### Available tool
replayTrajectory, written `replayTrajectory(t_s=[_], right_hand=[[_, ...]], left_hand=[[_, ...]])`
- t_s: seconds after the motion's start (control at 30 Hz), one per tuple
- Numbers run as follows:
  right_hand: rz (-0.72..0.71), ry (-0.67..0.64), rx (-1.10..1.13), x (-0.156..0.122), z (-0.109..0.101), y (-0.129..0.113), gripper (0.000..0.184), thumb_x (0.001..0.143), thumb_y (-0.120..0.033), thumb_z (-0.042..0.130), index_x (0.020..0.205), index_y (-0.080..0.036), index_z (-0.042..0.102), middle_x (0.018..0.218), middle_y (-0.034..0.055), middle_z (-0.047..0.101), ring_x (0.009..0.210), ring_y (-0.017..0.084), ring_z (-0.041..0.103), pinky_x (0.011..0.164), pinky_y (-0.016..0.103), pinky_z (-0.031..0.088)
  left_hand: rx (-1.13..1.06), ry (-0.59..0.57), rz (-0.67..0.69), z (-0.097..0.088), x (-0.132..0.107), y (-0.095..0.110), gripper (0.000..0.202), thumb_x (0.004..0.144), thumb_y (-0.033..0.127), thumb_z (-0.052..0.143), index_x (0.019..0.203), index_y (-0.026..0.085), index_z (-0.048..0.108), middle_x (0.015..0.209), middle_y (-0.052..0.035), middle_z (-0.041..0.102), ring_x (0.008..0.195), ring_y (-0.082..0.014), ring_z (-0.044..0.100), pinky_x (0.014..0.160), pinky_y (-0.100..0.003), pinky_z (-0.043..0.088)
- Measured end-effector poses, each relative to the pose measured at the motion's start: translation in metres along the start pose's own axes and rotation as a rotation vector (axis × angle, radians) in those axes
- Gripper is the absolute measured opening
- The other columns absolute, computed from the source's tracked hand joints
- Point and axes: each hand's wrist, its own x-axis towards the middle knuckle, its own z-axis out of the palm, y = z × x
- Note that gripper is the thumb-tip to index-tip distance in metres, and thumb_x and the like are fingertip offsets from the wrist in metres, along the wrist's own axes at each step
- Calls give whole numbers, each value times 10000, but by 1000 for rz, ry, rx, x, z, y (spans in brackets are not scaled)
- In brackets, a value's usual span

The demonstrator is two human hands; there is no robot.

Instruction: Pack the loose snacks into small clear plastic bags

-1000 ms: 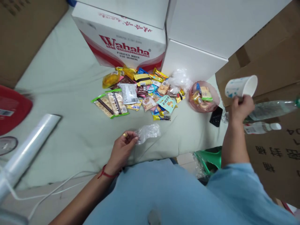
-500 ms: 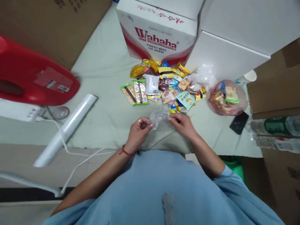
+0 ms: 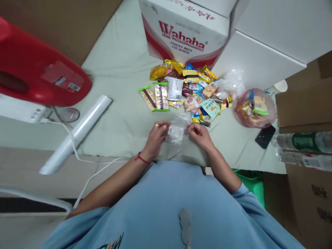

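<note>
Between my two hands, just above the table's near edge, is a clear plastic bag [image 3: 177, 132], crinkled and see-through. My left hand [image 3: 155, 138] pinches its left side, with thumb and fingers closed. On the right side, my right hand [image 3: 201, 135] grips the bag's edge between thumb and fingertips. Right beyond the bag lies a heap of small wrapped snacks [image 3: 192, 103], among them a pale green packet [image 3: 211, 108], a white packet [image 3: 174, 88] and two long bars [image 3: 161, 97] with green ends.
A Wahaha carton [image 3: 185, 38] stands behind the snacks. To the right are a pink bowl [image 3: 240, 116] holding snacks, a phone [image 3: 265, 136], bottles [image 3: 304, 141] and a paper cup [image 3: 280, 86]. On the left are a red jug [image 3: 44, 72], a film roll [image 3: 77, 133] and a white cable [image 3: 75, 148].
The plastic bag has gone from bunched up to spread wider and flatter between my hands. Both hands keep hold of it. The camera view has shifted slightly.
</note>
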Motion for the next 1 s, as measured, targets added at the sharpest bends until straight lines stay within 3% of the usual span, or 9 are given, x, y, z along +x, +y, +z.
replayTrajectory(t_s=[0.13, 0.27, 0.33, 0.47, 0.6, 0.8, 1.0], right_hand=[[40, -24, 152, -3, 6, 0, 305, 795, -475, 784, 787, -218, 621, 948, 35, 720, 837, 170, 654, 844, 335, 537], [133, 4, 276, -8, 1, 4, 398, 792, -562, 805, 840, -226, 597, 1103, 67, 740, 868, 184, 679, 852, 365, 576], [78, 55, 155, -13, -5, 3, 416, 812, -593, 791, 947, -236, 626, 1136, 76, 726, 952, 205, 677, 862, 364, 578], [-244, 271, -298, -24, -12, -9, 333, 934, -540, 709, 1101, -252, 693, 1195, 103, 686, 1143, 255, 622, 966, 412, 544], [-389, 295, -546, -14, -6, -9, 272, 959, -450, 725, 1129, -238, 737, 1057, 97, 705, 1058, 271, 623, 988, 443, 508], [-388, 258, -418, 9, 4, 11, 135, 989, -283, 651, 988, -216, 768, 938, 69, 706, 906, 231, 642, 870, 389, 514], [-365, 184, -244, 8, 8, 10, 89, 933, -320, 720, 924, -240, 756, 990, 53, 747, 972, 232, 648, 937, 400, 478]], left_hand=[[137, -10, 61, 10, 12, 1, 364, 704, 463, 811, 890, 190, 658, 841, -14, 652, 774, -154, 589, 669, -262, 456], [6, -18, 68, 15, 15, -2, 394, 655, 481, 850, 828, 189, 649, 774, 11, 640, 730, -141, 559, 702, -275, 456], [-3, -25, 59, 17, 14, -4, 402, 651, 477, 863, 835, 191, 648, 781, 13, 646, 735, -138, 557, 713, -272, 456], [80, -18, 92, 23, 10, -6, 366, 704, 470, 849, 838, 187, 660, 782, 17, 637, 728, -127, 545, 709, -260, 433], [169, -60, 147, 32, 4, -6, 363, 735, 493, 843, 831, 188, 671, 780, 16, 634, 723, -128, 533, 693, -256, 433], [22, -124, 70, 35, 0, -2, 557, 813, 751, 702, 854, 196, 679, 820, -23, 649, 787, -171, 588, 662, -272, 479], [-20, -106, 94, 33, 4, 0, 394, 709, 502, 906, 798, 187, 685, 683, 40, 562, 657, -105, 486, 614, -229, 418]])
